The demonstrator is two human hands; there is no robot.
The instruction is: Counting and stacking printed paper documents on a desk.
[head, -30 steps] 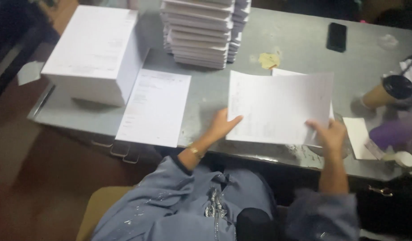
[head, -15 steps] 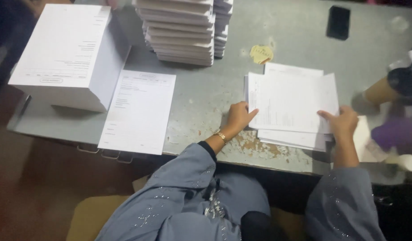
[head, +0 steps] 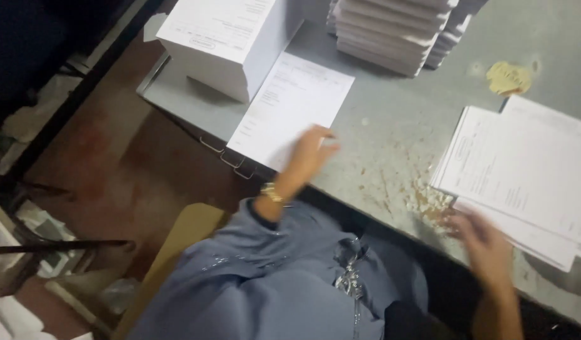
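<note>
White paper is covering much of the grey bench. At the far left, a thick ream is sitting beside a single printed sheet. The left hand, fingers loosely spread and gripping nothing, is resting on that sheet's near corner. Stacked booklets are standing behind. Further right, the right hand, open and blurred, is hovering just beside a loose pile of printed pages.

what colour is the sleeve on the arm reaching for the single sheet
Greyish blue, seen in the head view: the left sleeve behind the left hand on the white sheet.
</note>
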